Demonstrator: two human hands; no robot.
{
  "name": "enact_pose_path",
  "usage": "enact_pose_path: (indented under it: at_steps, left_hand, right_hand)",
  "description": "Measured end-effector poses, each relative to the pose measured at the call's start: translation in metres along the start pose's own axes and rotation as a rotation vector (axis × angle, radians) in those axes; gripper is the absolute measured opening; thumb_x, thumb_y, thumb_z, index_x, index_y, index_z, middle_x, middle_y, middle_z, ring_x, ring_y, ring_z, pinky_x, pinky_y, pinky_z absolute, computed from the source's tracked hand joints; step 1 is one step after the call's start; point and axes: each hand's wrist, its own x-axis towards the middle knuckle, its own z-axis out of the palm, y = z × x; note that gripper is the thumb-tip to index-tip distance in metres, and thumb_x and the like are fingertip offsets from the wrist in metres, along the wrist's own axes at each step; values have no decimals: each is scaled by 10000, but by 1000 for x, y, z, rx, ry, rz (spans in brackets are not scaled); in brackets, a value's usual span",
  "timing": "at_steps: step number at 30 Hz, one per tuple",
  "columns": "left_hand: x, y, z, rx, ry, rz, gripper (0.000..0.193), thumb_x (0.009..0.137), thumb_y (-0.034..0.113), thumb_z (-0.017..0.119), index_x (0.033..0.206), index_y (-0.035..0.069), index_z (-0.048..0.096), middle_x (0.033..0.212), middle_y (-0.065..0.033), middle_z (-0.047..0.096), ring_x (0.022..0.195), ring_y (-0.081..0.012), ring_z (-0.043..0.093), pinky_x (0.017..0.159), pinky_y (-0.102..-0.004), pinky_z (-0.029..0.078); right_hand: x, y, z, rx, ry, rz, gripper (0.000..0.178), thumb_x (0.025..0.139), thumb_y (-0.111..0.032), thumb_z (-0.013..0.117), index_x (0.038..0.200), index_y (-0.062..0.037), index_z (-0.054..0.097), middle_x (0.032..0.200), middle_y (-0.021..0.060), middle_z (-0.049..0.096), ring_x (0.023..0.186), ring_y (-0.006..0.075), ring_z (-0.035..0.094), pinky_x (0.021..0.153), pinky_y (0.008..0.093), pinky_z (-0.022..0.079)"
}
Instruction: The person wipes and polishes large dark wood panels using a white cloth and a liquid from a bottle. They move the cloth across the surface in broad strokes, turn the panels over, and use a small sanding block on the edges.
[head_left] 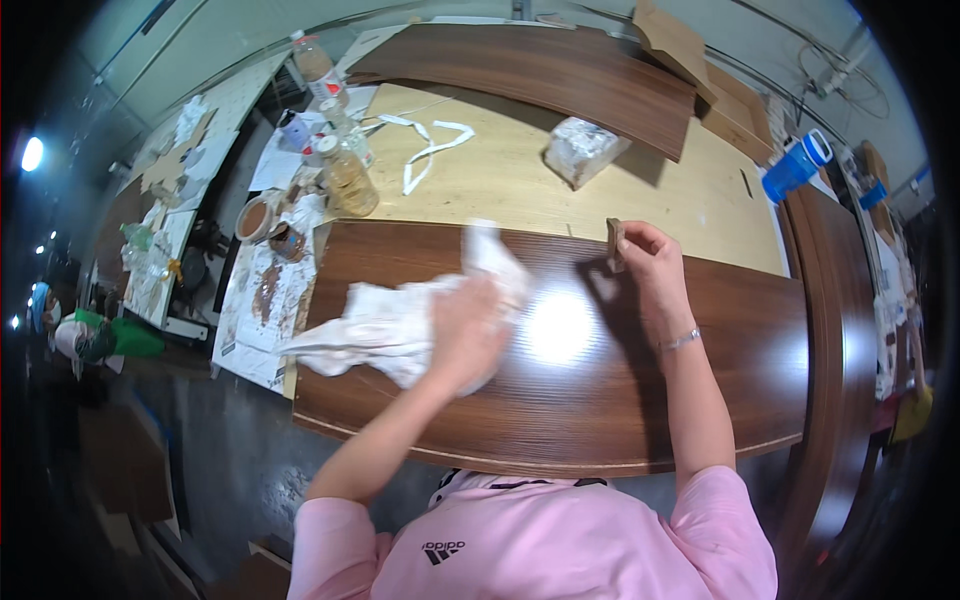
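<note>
The left hand [468, 335] presses a white rag [390, 320] flat on the dark wood board [560, 420] on the surface, and the right hand [645, 262], pinching a small brown block [615, 245], might drop it and dent the shine.

Head camera, one view: worn on my head, facing steeply down and forward toward 12 o'clock, close over the dark wood panel [600, 400]; my pink shirt [540, 545] at 6 o'clock.
</note>
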Motion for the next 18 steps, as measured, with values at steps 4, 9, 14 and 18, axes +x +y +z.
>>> enact_pose_path:
  at_steps: [4, 9, 14, 18]
  left_hand:
    - [14, 57, -33, -1089, -108, -201, 429, 1002, 245, 575, 1344, -14, 546, 1310, -145, 617, 1235, -264, 582, 1095, -464, 393]
    - [16, 47, -46, -2014, -303, -369, 372, 1029, 209, 534, 1308, -32, 489, 1186, -156, 642, 1102, -263, 646, 982, -413, 522]
    - [-11, 18, -39, -2027, -331, -406, 199, 960, 151, 638, 1090, 21, 563, 1048, -101, 650, 936, -194, 656, 834, -363, 546]
    - [20, -30, -68, -1238, 183, -429, 131, 889, 103, 703, 886, 49, 584, 814, -4, 598, 752, -86, 559, 692, -243, 458]
  right_hand:
    - [-30, -11, 39, 280, -223, 19, 324, 848, -77, 745, 1151, 6, 664, 1001, 37, 698, 917, 123, 633, 858, 279, 489]
    - [-47, -5, 61, 448, -459, 148, 346, 844, -106, 766, 1164, -18, 670, 1074, 55, 687, 976, 149, 633, 872, 301, 506]
    - [-63, -12, 64, 178, -583, 96, 468, 832, -198, 778, 1243, -29, 634, 1253, 112, 615, 1086, 228, 603, 919, 362, 494]
    - [-105, -4, 53, -1173, -762, -512, 751, 736, -458, 785, 1409, -247, 529, 1508, 154, 409, 1382, 397, 366, 1116, 543, 318]
